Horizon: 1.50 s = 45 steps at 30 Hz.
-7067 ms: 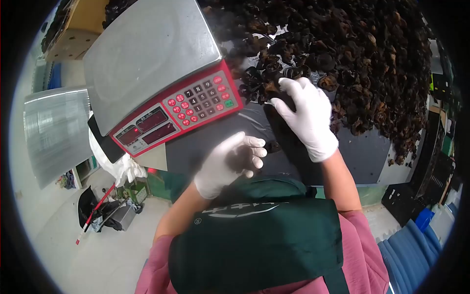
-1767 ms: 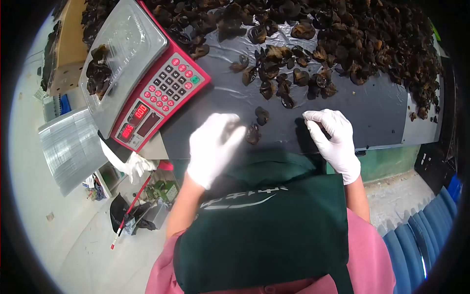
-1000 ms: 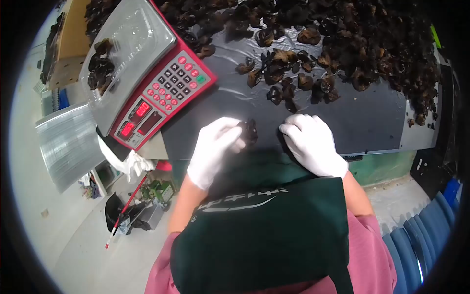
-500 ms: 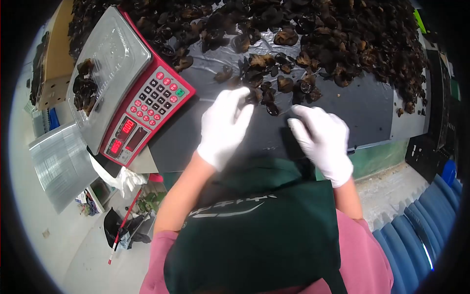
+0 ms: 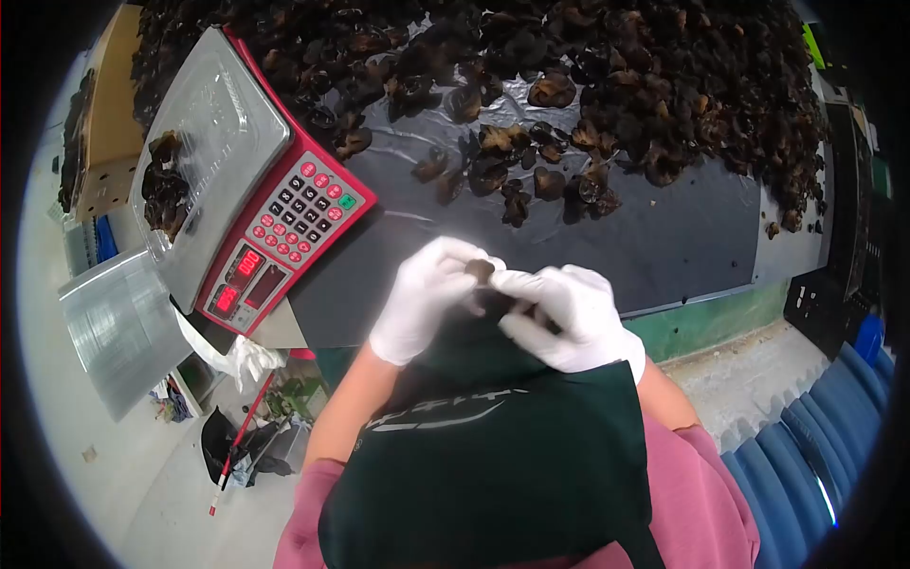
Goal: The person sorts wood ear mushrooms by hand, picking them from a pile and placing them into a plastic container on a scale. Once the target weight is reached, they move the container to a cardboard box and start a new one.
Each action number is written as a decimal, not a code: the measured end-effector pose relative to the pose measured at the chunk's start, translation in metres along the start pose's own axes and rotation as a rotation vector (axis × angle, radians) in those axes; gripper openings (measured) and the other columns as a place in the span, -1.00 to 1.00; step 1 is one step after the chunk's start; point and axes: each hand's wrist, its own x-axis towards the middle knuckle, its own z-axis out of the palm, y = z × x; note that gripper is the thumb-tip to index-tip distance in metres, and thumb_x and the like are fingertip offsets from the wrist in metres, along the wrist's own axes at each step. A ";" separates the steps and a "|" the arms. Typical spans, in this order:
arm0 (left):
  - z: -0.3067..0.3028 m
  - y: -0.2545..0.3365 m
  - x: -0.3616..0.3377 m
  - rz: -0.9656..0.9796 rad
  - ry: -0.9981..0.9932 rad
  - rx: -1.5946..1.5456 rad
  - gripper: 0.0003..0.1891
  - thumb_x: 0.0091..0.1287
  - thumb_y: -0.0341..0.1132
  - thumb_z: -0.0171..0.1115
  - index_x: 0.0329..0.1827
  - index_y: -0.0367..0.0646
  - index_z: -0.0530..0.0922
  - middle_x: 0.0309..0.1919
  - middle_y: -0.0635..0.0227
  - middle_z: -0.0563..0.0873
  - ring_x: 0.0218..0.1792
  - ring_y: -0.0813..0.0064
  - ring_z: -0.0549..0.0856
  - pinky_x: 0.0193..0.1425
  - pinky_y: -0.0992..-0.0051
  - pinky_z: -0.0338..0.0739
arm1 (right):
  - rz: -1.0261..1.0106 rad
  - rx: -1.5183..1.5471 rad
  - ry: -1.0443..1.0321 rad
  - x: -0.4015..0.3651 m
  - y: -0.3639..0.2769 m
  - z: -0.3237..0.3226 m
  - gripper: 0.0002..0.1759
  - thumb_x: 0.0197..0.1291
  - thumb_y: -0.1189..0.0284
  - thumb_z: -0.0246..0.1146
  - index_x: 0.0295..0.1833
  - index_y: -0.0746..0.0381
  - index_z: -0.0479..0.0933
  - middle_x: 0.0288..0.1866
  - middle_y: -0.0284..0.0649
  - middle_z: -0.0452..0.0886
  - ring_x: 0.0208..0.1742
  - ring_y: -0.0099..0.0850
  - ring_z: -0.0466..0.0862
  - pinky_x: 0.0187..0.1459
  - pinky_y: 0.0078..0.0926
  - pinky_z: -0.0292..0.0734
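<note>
Close in front of the dark green apron point(image 5: 493, 465), a small brown wood ear mushroom point(image 5: 482, 271) is pinched between my hands. My left hand point(image 5: 424, 299), in a white glove, closes its fingertips on the mushroom from the left. From the other side, the fingertips of my right hand point(image 5: 567, 318), gloved the same way, meet at its edge. Beyond my hands, a loose group of dark wood ear mushrooms point(image 5: 548, 183) lies on the grey table covering point(image 5: 398, 251).
A red electronic scale point(image 5: 294, 223) stands on the left, several wood ears point(image 5: 164, 190) on its clear-covered pan point(image 5: 223, 109). A large heap of wood ears point(image 5: 701, 85) spreads over the back. At far left is a cardboard box point(image 5: 109, 123); blue corrugated material point(image 5: 796, 465) sits lower right.
Both hands have drawn back from the mushrooms toward the apron and come together. My left hand has brought a small wood ear with it, and my right fingers have closed on it.
</note>
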 end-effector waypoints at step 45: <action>-0.019 0.006 -0.008 -0.205 -0.020 -0.215 -0.64 0.59 -0.05 0.11 -0.01 -0.16 0.71 -0.18 0.23 0.75 -0.29 0.40 0.70 -0.39 0.49 0.48 | 0.042 -0.501 0.212 0.036 0.039 0.006 -0.83 0.14 0.49 0.41 -0.15 0.09 0.62 -0.40 -0.31 0.56 -0.44 -0.30 0.62 -0.34 -0.36 0.50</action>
